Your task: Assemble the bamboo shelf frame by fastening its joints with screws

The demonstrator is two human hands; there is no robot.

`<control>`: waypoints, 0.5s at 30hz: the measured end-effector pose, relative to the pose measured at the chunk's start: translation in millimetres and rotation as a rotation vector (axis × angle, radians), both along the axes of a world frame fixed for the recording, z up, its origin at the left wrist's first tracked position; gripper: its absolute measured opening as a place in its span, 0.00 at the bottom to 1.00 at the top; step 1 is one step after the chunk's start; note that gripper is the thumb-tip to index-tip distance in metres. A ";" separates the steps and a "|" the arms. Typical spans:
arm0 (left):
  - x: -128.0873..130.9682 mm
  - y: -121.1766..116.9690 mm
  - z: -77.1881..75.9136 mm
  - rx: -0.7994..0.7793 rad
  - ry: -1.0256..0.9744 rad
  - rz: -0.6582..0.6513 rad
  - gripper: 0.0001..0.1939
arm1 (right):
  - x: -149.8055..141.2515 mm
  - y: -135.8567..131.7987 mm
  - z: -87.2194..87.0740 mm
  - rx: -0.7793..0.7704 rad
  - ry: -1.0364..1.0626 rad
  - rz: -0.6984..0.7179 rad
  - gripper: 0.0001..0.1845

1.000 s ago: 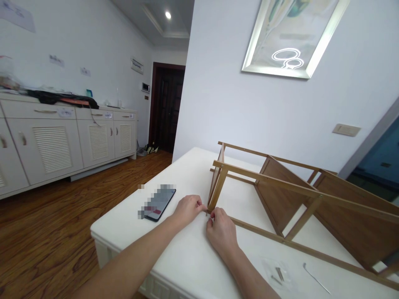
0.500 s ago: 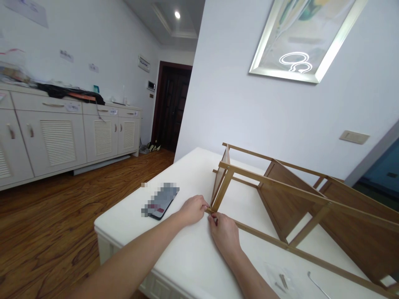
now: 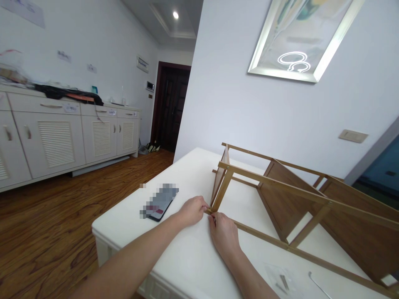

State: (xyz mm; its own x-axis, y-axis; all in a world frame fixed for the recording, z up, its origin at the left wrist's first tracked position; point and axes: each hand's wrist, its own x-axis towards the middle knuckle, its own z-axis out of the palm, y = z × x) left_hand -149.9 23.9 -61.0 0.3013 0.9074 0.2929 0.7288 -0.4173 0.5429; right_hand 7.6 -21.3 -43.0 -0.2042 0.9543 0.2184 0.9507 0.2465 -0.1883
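Note:
A brown wooden shelf rack point(image 3: 277, 173) lies on its side on the white table point(image 3: 174, 257). At its near left corner, my left hand point(image 3: 193, 211) pinches the end of the lower rail between thumb and fingers. Just to the right, my right hand point(image 3: 225, 234) is closed at the same corner joint, its fingertips drawn together against the rail. Whatever sits between those right fingertips is too small and covered to make out. Below the rack are a clear plastic bag point(image 3: 270, 272), a few screws point(image 3: 282, 284) and a thin metal hex key point(image 3: 319, 285).
A phone point(image 3: 162, 203), partly pixelated, lies left of my hands. Beyond the table, a white cabinet point(image 3: 102, 112) with clutter on top lines the left wall above the wooden floor point(image 3: 56, 216). Behind the rack, the wall carries a framed picture point(image 3: 289, 41) and a switch point(image 3: 353, 136).
The view has shifted very slightly. Both hands stay at the rack's corner, with only a small movement of the right fingers.

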 end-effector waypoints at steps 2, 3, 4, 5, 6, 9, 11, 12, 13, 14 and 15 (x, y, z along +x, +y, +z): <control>0.0 -0.4 0.4 0.002 -0.002 0.000 0.18 | 0.1 -0.3 -0.4 0.001 -0.015 -0.003 0.13; 0.0 -0.6 0.6 0.003 -0.003 -0.003 0.17 | 0.3 -0.1 -0.8 0.003 -0.017 -0.003 0.13; -0.1 -0.8 0.9 0.004 -0.004 -0.007 0.17 | 0.5 0.2 -1.3 0.005 -0.017 -0.002 0.13; -0.2 -0.9 1.1 0.005 -0.006 -0.012 0.17 | 0.8 0.6 -1.7 0.007 -0.018 -0.001 0.13; -0.4 -1.0 1.3 0.006 -0.008 -0.018 0.17 | 0.9 1.0 -2.1 0.009 -0.019 0.000 0.13; -0.7 -0.9 1.5 0.007 -0.014 -0.026 0.17 | 0.9 1.9 -2.1 0.011 -0.023 -0.018 0.13; -0.8 -0.7 1.4 0.007 -0.016 -0.028 0.16 | 0.7 2.2 -1.7 0.007 -0.022 -0.034 0.13; -0.8 -0.6 1.3 0.006 -0.016 -0.028 0.16 | 0.7 2.2 -1.6 0.005 -0.021 -0.039 0.13; -0.8 -0.6 1.2 0.005 -0.016 -0.028 0.16 | 0.8 2.3 -1.5 0.005 -0.019 -0.039 0.13; -0.8 -0.5 1.1 0.004 -0.015 -0.027 0.16 | 1.0 2.2 -1.6 0.006 -0.015 -0.034 0.13; -0.8 -0.5 1.1 0.003 -0.015 -0.027 0.16 | 1.3 2.2 -1.8 0.008 -0.009 -0.029 0.13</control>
